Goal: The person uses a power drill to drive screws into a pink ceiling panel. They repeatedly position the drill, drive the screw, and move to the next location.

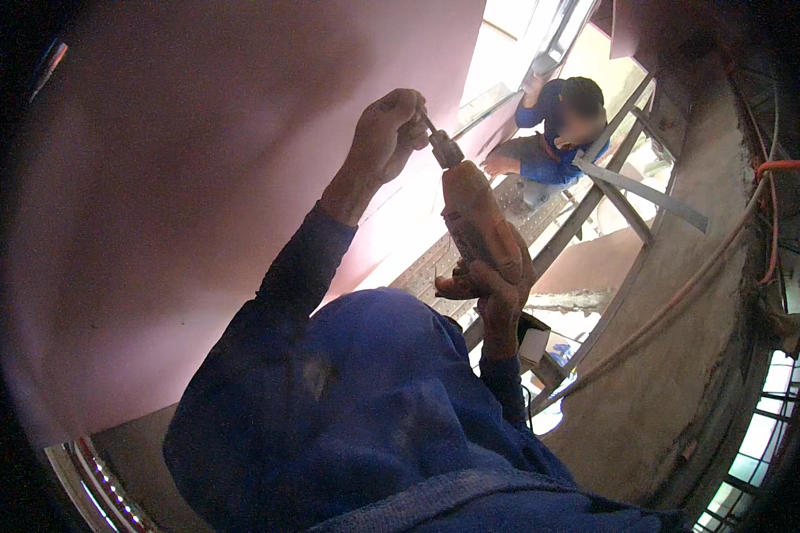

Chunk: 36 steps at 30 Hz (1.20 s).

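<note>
My right hand (502,289) is wrapped round the rear of an orange-brown power drill (476,209), which tilts up and to the left in front of me. A dark chuck (445,149) sits at its front end, with a thin bit (428,123) sticking out. My left hand (389,133) is closed round the tip of that bit, near the pinkish wall panel (178,178). The fingers hide the very end of the bit, so I cannot see whether they hold anything else.
A perforated metal plank (444,249) runs below the drill. Beyond it, a person in blue (551,133) crouches by a bright window opening (502,58). Metal frame bars (596,195) cross on the right, before a rough wall (684,293) with an orange hose (782,166).
</note>
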Each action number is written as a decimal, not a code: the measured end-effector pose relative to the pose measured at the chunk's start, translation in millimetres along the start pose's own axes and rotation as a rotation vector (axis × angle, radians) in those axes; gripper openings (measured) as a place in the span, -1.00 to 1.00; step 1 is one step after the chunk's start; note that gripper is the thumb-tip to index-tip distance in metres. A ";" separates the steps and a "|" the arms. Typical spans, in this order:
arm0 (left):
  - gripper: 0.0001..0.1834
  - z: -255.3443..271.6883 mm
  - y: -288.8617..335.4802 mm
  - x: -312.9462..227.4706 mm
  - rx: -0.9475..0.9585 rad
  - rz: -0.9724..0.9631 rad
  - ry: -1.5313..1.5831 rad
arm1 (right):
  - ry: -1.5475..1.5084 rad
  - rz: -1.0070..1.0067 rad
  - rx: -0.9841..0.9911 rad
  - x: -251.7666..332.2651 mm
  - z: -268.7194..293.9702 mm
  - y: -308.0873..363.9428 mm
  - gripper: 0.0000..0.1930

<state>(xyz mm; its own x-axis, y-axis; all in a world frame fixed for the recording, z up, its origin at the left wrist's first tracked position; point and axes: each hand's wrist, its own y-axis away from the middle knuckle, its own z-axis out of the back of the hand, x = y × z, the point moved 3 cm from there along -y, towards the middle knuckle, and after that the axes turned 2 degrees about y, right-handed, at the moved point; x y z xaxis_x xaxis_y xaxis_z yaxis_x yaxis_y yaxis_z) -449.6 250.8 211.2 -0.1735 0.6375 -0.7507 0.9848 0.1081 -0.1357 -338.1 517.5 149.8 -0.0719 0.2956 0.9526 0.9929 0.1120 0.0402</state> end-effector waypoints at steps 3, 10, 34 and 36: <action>-0.67 -10.3 -14.4 -8.2 0.006 -0.041 -0.049 | 0.020 0.013 -0.052 16.3 -7.0 -17.5 -0.11; -0.71 -40.0 -56.9 -53.2 -0.024 -0.212 -0.044 | 0.315 0.388 -0.006 90.5 -39.2 -53.8 -0.18; -0.71 -44.1 -71.6 -55.5 0.041 -0.257 0.212 | 0.484 0.502 0.068 147.1 -53.2 -76.0 -0.26; -0.70 -42.6 -73.0 -54.3 0.027 -0.243 0.226 | 0.498 0.506 0.064 148.7 -54.1 -76.3 -0.26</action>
<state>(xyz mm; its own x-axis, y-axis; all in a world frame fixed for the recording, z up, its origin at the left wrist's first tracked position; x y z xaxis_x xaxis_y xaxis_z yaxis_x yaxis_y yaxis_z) -511.8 240.8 289.4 -0.3950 0.7491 -0.5319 0.9137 0.2600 -0.3124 -419.3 501.7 304.8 0.4632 -0.1408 0.8750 0.8845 0.1359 -0.4463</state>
